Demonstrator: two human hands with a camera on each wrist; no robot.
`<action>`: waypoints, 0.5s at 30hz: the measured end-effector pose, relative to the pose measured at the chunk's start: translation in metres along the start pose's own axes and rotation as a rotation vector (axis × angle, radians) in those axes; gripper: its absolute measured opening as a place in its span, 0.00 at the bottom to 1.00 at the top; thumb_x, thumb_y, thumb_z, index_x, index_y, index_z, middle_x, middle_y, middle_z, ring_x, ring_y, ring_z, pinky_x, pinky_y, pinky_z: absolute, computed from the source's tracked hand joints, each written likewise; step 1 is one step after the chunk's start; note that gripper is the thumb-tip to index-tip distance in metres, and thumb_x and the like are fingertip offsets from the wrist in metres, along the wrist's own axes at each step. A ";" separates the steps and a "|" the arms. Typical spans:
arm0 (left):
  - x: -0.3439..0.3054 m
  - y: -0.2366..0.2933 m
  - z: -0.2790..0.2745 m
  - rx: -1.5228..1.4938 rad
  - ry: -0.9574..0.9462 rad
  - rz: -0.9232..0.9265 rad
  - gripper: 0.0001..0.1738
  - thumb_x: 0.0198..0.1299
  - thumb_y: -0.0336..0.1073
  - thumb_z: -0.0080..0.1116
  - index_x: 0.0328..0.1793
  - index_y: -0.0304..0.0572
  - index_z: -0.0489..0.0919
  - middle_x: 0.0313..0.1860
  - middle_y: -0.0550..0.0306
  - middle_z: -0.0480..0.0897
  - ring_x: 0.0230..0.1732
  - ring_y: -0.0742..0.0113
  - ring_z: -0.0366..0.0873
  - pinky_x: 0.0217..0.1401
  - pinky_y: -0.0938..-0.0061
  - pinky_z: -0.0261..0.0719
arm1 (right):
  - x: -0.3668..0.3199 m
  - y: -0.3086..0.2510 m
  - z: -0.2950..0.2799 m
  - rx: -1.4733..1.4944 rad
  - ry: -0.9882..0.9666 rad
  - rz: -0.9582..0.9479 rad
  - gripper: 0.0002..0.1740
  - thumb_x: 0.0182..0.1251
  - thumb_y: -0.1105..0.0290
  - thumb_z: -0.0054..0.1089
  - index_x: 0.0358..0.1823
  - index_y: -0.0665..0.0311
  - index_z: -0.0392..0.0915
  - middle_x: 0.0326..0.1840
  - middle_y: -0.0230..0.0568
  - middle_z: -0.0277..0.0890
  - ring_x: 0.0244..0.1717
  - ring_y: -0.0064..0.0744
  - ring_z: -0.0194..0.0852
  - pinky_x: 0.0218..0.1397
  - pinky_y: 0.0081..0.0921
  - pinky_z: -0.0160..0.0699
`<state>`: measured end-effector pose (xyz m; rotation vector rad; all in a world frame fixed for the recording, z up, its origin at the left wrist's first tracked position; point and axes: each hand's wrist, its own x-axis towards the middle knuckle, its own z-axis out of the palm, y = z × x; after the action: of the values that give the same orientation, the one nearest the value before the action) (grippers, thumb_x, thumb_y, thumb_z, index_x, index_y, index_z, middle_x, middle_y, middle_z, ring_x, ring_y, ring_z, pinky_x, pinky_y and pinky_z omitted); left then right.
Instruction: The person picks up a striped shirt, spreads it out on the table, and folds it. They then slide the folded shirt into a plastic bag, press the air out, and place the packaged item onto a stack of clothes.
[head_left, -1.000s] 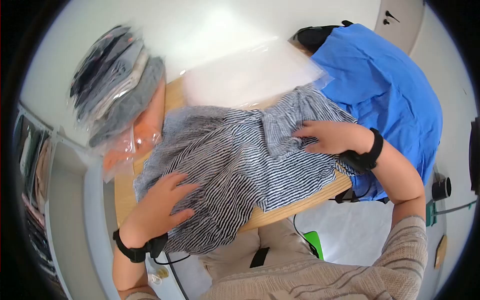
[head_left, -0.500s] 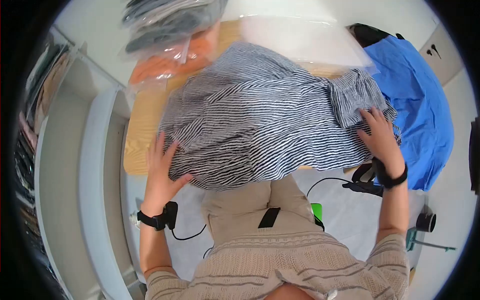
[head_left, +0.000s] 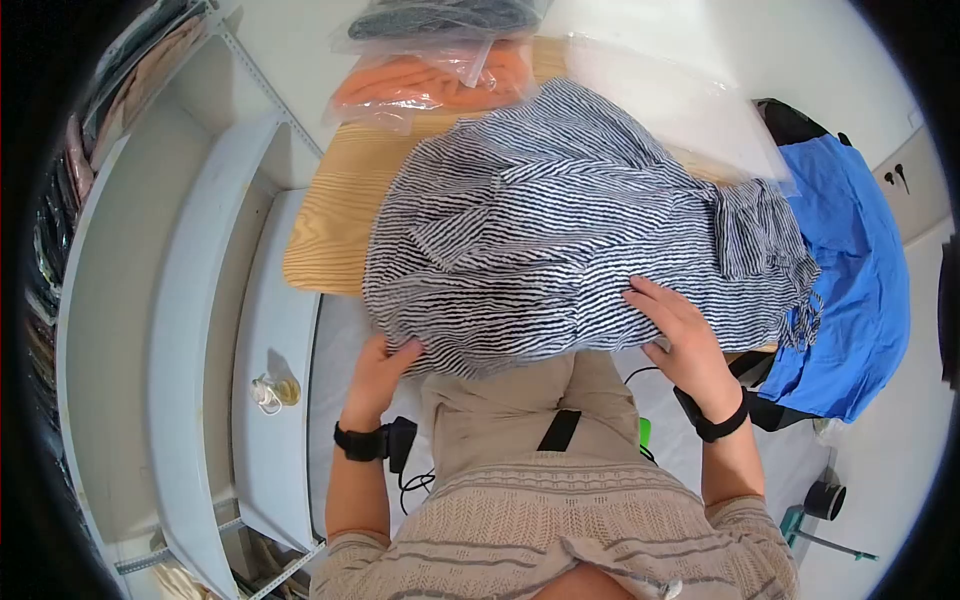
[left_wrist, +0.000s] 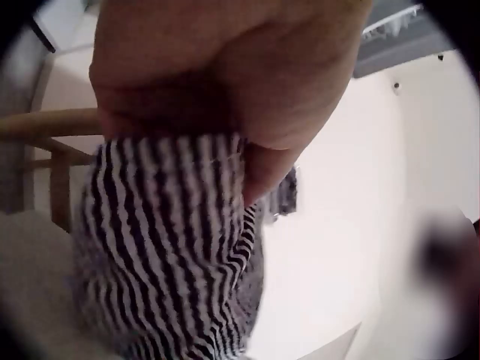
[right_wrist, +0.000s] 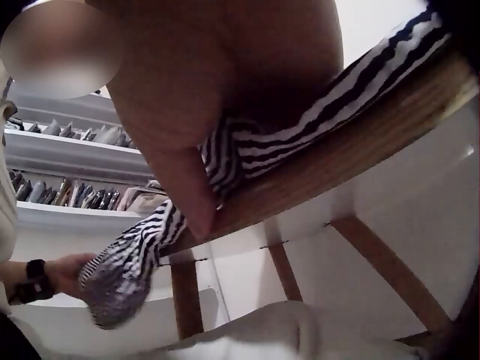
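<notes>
A black-and-white striped garment is spread over the wooden table, its near edge hanging past the table's front. The left hand grips the garment's lower left edge, thumb on top and fingers beneath; the left wrist view shows striped cloth held under the palm. On the near edge, right of the middle, lies the right hand, its fingers extended flat on the cloth. In the right wrist view its thumb is beside the table's edge. A folded cuff part lies at the garment's right.
Bagged orange cloth and bagged grey cloth lie at the back left. A clear plastic sheet is at the back, blue fabric at the right. White shelves stand at the left.
The right hand has moved from the folded cuff part to the garment's near edge. The left hand has gone to the lower left edge and taken hold there. The head view has shifted.
</notes>
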<state>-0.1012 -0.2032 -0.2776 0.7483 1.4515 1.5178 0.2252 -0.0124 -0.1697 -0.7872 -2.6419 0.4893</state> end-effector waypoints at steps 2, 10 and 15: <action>-0.010 0.027 0.002 -0.245 0.102 -0.007 0.17 0.62 0.32 0.52 0.55 0.31 0.74 0.46 0.53 0.82 0.44 0.66 0.79 0.51 0.74 0.75 | -0.003 0.019 0.000 0.002 0.007 -0.067 0.31 0.41 0.81 0.64 0.53 0.58 0.75 0.61 0.39 0.71 0.63 0.42 0.68 0.66 0.39 0.66; -0.007 0.078 0.019 -0.458 0.252 0.075 0.20 0.69 0.40 0.42 0.56 0.32 0.74 0.50 0.52 0.81 0.49 0.64 0.79 0.53 0.70 0.77 | -0.004 0.043 -0.020 0.194 -0.061 -0.101 0.20 0.48 0.80 0.58 0.47 0.62 0.79 0.54 0.38 0.78 0.63 0.41 0.68 0.67 0.41 0.63; 0.001 0.083 0.026 -0.368 0.340 0.194 0.19 0.68 0.26 0.39 0.63 0.30 0.68 0.54 0.49 0.78 0.54 0.60 0.77 0.60 0.66 0.74 | 0.005 0.046 -0.031 0.362 -0.091 -0.012 0.10 0.58 0.75 0.57 0.42 0.68 0.79 0.45 0.45 0.80 0.51 0.46 0.77 0.62 0.37 0.69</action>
<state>-0.0945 -0.1847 -0.1926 0.4302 1.3061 2.0691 0.2543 0.0335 -0.1605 -0.6470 -2.5263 0.9859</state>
